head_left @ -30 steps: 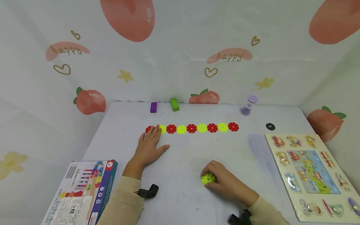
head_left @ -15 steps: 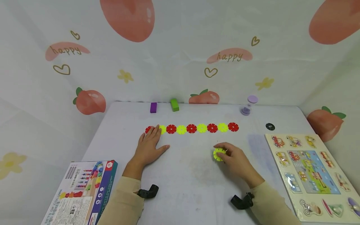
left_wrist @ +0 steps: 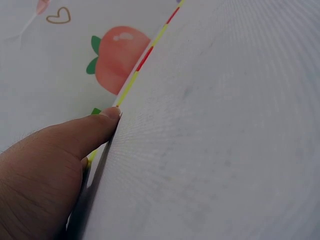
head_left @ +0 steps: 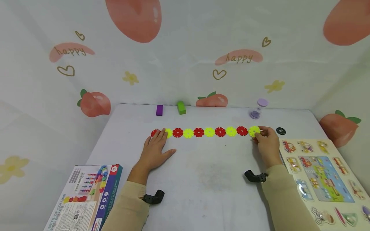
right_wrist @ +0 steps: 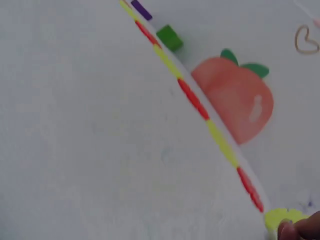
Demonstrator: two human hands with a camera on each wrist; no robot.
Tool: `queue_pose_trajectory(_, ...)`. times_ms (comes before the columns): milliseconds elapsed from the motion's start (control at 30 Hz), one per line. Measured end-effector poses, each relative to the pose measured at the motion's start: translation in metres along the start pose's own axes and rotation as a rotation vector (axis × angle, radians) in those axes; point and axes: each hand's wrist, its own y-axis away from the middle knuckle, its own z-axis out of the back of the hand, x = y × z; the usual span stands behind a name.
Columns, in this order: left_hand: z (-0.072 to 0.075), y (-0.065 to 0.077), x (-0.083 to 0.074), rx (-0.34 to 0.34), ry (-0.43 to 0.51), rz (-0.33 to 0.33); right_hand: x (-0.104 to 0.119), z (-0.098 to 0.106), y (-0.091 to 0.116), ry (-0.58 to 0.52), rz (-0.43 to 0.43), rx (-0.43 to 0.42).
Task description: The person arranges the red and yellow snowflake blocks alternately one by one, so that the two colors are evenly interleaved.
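A row of flat, notched snowflake discs, red (head_left: 198,132) and yellow (head_left: 209,132) by turns, runs left to right across the table. My left hand (head_left: 155,150) lies flat with straight fingers over the row's left end, partly covering a red disc (head_left: 154,132) and a yellow one. At the right end my right hand (head_left: 267,144) pinches a yellow snowflake disc (head_left: 254,131) between thumb and fingers, just beside the last red disc (head_left: 242,131). In the right wrist view that yellow disc (right_wrist: 282,218) looks tilted up, with fingertips on its edge.
Behind the row stand a purple block (head_left: 159,110), a green block (head_left: 181,107) and a small sand timer (head_left: 257,110). A black disc (head_left: 281,131) lies right of my right hand. A wooden picture puzzle (head_left: 326,176) is at right, a toy box (head_left: 83,195) at left.
My right hand has carried the yellow disc from the near middle of the table, rightward and away from me, to the row's right end. The left hand has stayed in place.
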Motion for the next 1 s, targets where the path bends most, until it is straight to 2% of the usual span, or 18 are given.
queue_pose_trajectory(100, 0.0, -0.001, 0.0, -0.002, -0.011, -0.001, -0.002, 0.002, -0.006, -0.014, -0.02, -0.019)
queue_pose_trajectory(167, 0.0, -0.001, 0.0, -0.001, -0.016, 0.002, -0.003, 0.002, -0.006, 0.031, 0.007, -0.019)
queue_pose_trajectory(233, 0.001, -0.001, -0.001, 0.002, -0.019, 0.004, -0.003, 0.002, -0.003, 0.145, 0.076, -0.015)
queue_pose_trajectory(367, 0.002, -0.001, -0.002, 0.007, -0.016, 0.005, -0.002, 0.001, 0.005, 0.51, 0.287, 0.006)
queue_pose_trajectory(500, 0.004, 0.0, -0.003, 0.008, -0.022, 0.009, -0.001, -0.001, 0.01, 0.709, 0.398, 0.111)
queue_pose_trajectory(700, 0.004, 0.0, -0.003, 0.004, -0.014, 0.009, -0.002, 0.0, 0.01, 0.761, 0.405, 0.196)
queue_pose_trajectory(833, 0.003, 0.0, -0.003, 0.004, -0.016, 0.008, -0.004, -0.001, 0.009, 0.762, 0.395, 0.214)
queue_pose_trajectory(1000, 0.001, 0.0, -0.002, 0.008, -0.007, 0.007, -0.008, -0.003, 0.008, 0.789, 0.426, 0.216)
